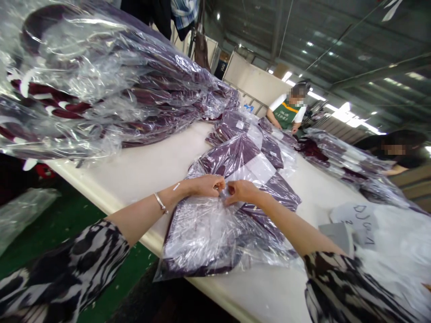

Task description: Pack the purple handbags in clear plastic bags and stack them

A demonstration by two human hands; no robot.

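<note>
In front of me a folded dark purple garment lies in a clear plastic bag at the table's near edge. My left hand and my right hand meet over its far end, fingers pinched on the bag's plastic. The fingertips are close together with crinkled film between them. Just beyond, another bagged purple garment carries a pale square panel. The exact fold of plastic under my fingers is too small to make out.
A tall stack of bagged garments fills the left of the white table. More bagged garments lie at the right, near white plastic and a grey holder. A co-worker in a green apron stands opposite; another person leans in at right.
</note>
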